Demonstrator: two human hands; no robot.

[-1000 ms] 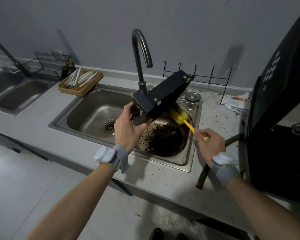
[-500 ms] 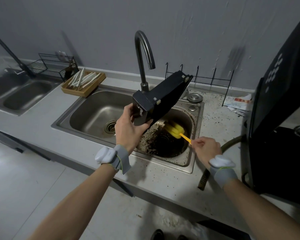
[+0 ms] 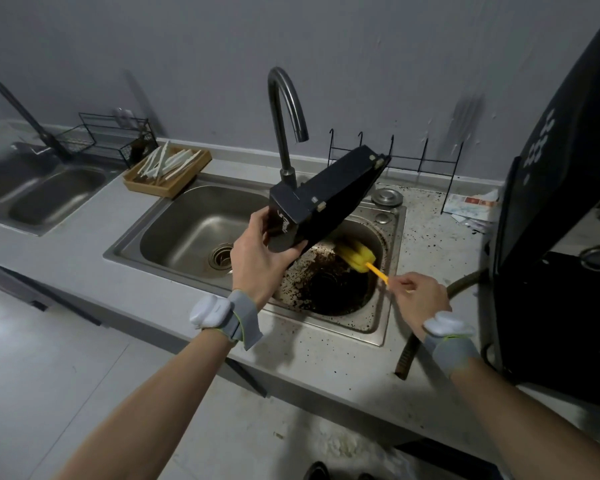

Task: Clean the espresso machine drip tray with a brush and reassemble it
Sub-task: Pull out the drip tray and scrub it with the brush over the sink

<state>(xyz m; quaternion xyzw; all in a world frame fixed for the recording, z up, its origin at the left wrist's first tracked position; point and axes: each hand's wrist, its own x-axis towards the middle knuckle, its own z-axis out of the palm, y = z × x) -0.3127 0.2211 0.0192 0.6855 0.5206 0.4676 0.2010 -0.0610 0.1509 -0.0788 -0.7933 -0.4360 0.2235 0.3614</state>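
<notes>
Black drip tray [image 3: 326,199] held tilted above the double sink [image 3: 392,271], near end low, far end raised toward the wall just right of the curved faucet [image 3: 284,126]. Left hand [image 3: 257,254] wrapped around the tray's near lower end, thumb on the left face, fingers curled under its bottom edge. Right hand [image 3: 416,297] pinched shut on the orange handle of the brush, at the near right rim of the sink. Yellow sponge brush [image 3: 355,254] reaching up and left from that hand, its head over the right basin, just below the tray's underside; contact between head and tray not clear. Right basin coated with dark coffee grounds around the drain; more specks scattered on the counter [image 3: 326,362] around it. Left basin clean, strainer visible. Grey wristbands with white modules on both wrists. Wooden tray of white sticks [image 3: 167,168] on the counter to the far left of the sink, wire basket behind it. Black espresso machine [image 3: 561,237] at the right edge, with a dark hose [image 3: 409,351] hanging over the counter's near edge beside it.
</notes>
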